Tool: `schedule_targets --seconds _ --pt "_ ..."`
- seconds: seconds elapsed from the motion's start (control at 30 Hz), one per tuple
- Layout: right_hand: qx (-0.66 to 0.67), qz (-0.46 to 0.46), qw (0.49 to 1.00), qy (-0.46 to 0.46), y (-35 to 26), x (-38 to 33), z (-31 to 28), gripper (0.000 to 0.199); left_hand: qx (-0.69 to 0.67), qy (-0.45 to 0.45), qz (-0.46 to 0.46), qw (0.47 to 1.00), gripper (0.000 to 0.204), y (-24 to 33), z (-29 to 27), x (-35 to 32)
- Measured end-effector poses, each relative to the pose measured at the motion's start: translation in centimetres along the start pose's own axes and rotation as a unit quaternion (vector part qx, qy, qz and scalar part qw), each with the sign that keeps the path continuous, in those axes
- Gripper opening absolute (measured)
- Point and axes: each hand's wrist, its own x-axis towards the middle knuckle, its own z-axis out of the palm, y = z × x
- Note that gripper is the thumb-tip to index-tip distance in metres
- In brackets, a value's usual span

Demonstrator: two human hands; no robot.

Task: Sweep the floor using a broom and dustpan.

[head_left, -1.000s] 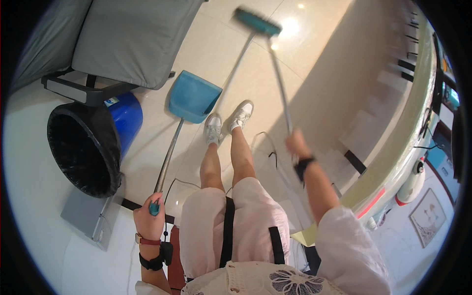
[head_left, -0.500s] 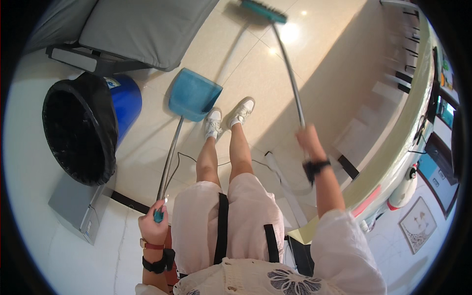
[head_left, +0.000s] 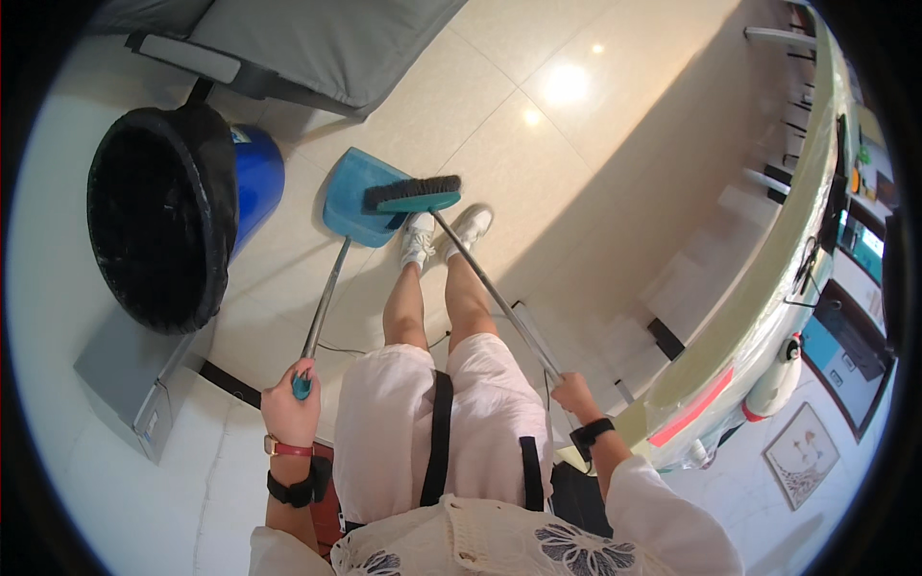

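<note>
My left hand (head_left: 291, 407) is closed round the top of a long-handled dustpan (head_left: 350, 192). Its blue pan lies on the tiled floor just left of my shoes, and the metal handle slants up to me. With closed fingers, my right hand (head_left: 575, 397) grips the metal pole of a broom (head_left: 420, 203). The broom's teal head, with dark bristles facing away from me, overlaps the right part of the pan. Whether the bristles touch the pan I cannot tell. The head is also right by the tips of my white shoes (head_left: 419, 239).
A blue bin (head_left: 257, 182) lined with a black bag (head_left: 213, 206) stands at the left, with a grey box (head_left: 134, 374) below it. At the far left is a grey chair (head_left: 317, 48). A table edge with a pale cover (head_left: 759, 336) curves along the right. A cable (head_left: 341, 349) crosses the floor.
The broom head has swung from the far floor back toward me, to the dustpan. My right hand has come lower and closer to my body. The dustpan has stayed nearly in place.
</note>
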Motion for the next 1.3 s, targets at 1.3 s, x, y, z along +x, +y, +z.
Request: schedule_targets --seconds 1.3 --pt "0.147 -0.315 0.937 0.025 -6.0 11.0 -2.7 0.029 -0.029 0.014 0.015 0.999 0.012 -11.1 0.0 -5.3"
